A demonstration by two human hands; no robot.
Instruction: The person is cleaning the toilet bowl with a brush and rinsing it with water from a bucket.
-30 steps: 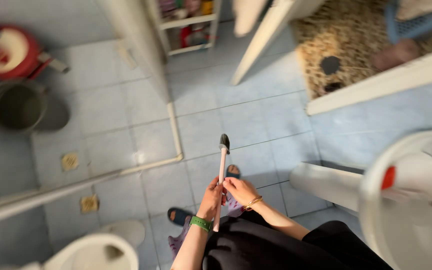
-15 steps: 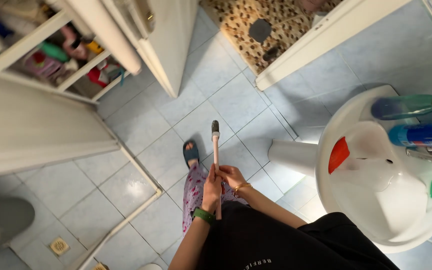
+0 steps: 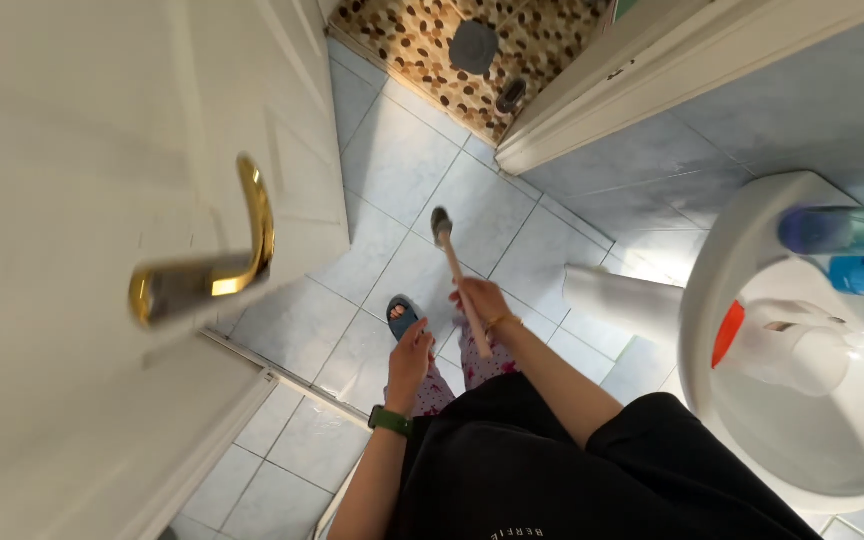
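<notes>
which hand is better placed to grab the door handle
Left. The left hand is empty and on the side of the gold door handle; the right hand holds the brush and sits farther from the door.

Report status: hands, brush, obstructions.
Right hand gripping pink-handled brush, head down. Left hand off it, empty. White door with brass handle close left.

Pale blue tiled floor [image 3: 392, 170] carries spotted mat [image 3: 422, 50] (doorway), sink pedestal [image 3: 617, 300].
</notes>
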